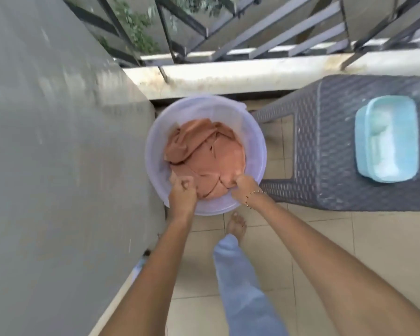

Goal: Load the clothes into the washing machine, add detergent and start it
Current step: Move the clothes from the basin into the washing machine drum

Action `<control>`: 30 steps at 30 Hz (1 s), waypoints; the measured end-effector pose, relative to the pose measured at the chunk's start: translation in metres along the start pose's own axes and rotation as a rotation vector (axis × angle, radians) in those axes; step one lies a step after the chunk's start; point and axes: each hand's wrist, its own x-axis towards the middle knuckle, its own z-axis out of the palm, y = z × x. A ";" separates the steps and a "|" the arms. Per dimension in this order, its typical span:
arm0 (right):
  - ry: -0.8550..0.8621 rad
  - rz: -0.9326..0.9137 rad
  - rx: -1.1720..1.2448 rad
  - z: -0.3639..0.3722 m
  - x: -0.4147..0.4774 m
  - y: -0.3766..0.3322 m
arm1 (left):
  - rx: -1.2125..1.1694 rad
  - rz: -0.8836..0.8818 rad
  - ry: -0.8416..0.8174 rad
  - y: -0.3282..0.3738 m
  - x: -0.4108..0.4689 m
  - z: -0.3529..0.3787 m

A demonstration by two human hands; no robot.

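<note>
A pale lilac plastic bucket (255, 132) stands on the tiled floor and holds a crumpled salmon-orange cloth (204, 151). My left hand (182, 195) is closed on the cloth's near left edge, inside the bucket's rim. My right hand (243, 187), with a bead bracelet on its wrist, is closed on the cloth's near right edge. A large grey surface (58, 166) fills the left side, touching the bucket; it is blurred and I cannot tell whether it is the washing machine. A light blue tub with white powder (386, 141) sits on the stool at right.
A dark woven-pattern plastic stool (325, 154) stands right of the bucket. A stained white ledge (228, 76) and dark metal railing (252, 32) close off the far side. My bare foot (235, 224) and pale blue trouser leg (240, 287) are on beige floor tiles (325, 251).
</note>
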 end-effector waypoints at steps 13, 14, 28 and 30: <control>-0.073 -0.131 -0.653 0.032 0.085 0.007 | 0.092 -0.011 -0.077 -0.033 0.077 0.029; -0.060 -0.110 -0.574 0.032 0.087 0.006 | 0.110 0.002 -0.075 -0.035 0.079 0.030; 0.211 -0.384 0.698 -0.023 0.011 -0.050 | 0.060 0.279 -0.101 0.029 0.046 0.014; 0.247 -0.383 0.706 -0.031 0.018 -0.044 | -0.062 0.301 -0.072 0.048 0.041 0.002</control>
